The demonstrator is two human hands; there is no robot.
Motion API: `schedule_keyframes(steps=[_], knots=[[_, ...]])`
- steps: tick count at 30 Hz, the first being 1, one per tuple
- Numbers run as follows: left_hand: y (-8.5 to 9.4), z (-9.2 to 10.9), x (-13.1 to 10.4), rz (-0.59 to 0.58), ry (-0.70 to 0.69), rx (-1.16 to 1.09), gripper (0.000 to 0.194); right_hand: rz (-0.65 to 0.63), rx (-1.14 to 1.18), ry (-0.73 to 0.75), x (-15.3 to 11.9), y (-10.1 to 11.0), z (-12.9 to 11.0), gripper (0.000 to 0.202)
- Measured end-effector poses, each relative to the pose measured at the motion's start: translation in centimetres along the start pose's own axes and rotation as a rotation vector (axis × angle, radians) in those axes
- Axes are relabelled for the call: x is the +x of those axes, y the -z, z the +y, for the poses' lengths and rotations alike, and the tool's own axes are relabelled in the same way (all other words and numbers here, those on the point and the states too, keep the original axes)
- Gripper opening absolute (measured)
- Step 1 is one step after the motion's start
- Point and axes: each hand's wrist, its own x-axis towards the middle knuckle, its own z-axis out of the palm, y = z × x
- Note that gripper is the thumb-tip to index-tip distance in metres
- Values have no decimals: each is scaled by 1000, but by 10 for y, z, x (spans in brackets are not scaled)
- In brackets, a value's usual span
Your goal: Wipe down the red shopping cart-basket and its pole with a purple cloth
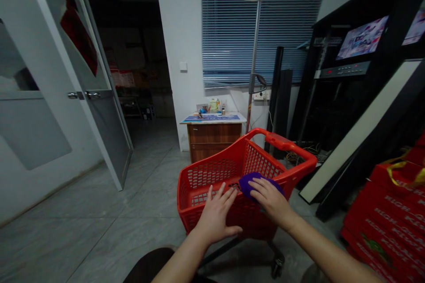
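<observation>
A red plastic shopping cart (206, 166) stands right in front of me, its perforated basket facing up. My right hand (267, 196) holds a purple cloth (247, 182) against the near side rim of the basket, close to the handle end. Part of the cloth is covered by my fingers. To the left, my left hand (219, 214) is open with its fingers spread and nothing in it. It is over the near rim of the basket; whether it touches the plastic I cannot tell.
Behind the cart is a wooden cabinet (214, 135) with small items on top. Red bags (388, 212) stand at right, near a leaning white-edged panel (361, 132) and a black rack with screens (361, 37). An open door (109, 119) is at left.
</observation>
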Motion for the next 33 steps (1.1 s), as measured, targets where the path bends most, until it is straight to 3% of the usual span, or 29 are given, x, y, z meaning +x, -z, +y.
schedule_keyframes(steps=[7, 11, 14, 18, 22, 28, 33], knots=[[-2, 1, 2, 37, -22, -46, 106, -3, -127, -75, -38, 46, 65, 35], [-4, 2, 5, 35, -34, -58, 109, -8, -150, -115, -48, 57, 80, 35], [-6, 2, 8, 29, -34, -63, 111, 12, -122, -120, -41, 49, 67, 35], [-9, 3, 11, 45, -37, -59, 111, 10, -35, -80, -20, 19, 26, 39], [-9, 2, 10, 52, -36, -49, 109, -5, -15, -99, -4, -9, -6, 56], [-9, -2, 8, 55, -31, 7, 107, 25, -92, -59, -6, -28, -6, 57], [-11, -1, 10, 74, -54, 23, 107, 5, -115, 46, -13, -26, 8, 51]])
